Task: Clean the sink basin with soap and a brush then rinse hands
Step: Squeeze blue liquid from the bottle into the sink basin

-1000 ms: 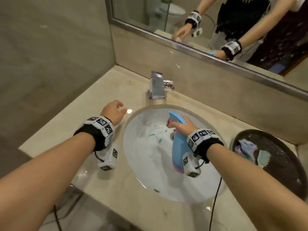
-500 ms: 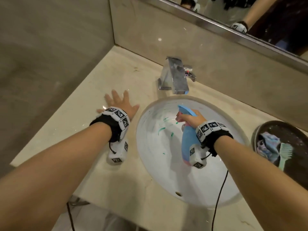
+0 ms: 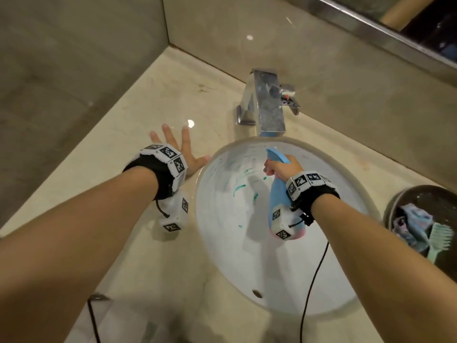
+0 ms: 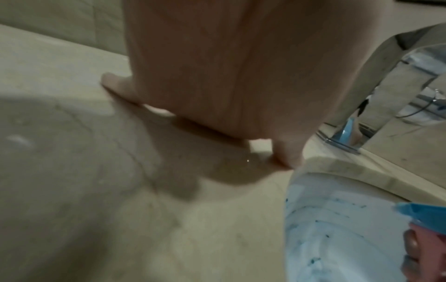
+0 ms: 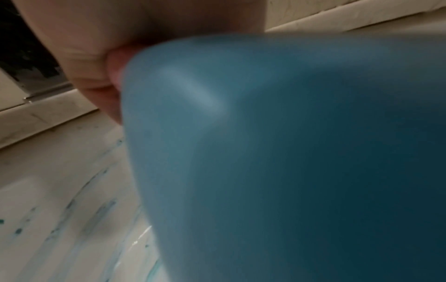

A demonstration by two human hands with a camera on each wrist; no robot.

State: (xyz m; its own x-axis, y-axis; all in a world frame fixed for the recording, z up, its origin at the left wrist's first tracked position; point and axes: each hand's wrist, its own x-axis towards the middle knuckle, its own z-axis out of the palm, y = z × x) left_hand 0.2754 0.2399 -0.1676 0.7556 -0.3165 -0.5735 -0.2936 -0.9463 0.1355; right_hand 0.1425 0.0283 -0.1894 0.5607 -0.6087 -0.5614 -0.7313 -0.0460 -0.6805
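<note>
Since a second ago, my left hand (image 3: 184, 154) has flattened, fingers spread, on the countertop (image 3: 118, 169) left of centre. My right hand (image 3: 284, 168) grips the blue spray bottle (image 3: 278, 194) over the sink basin (image 3: 222, 219), mid-frame. Green soap streaks (image 3: 238, 188) mark the bowl; scrubbing and rinsing remain, I'd say. At right, the dark bowl (image 3: 393, 206) holds the green brush (image 3: 439, 241) and a cloth (image 3: 410, 219).

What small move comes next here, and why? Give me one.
Probably set the blue bottle down and pick up the brush. Green soap streaks already lie on the sink wall, unscrubbed. The right hand grips the bottle over the basin; the brush lies in the dark bowl on that side. The left hand presses flat on the counter.
</note>
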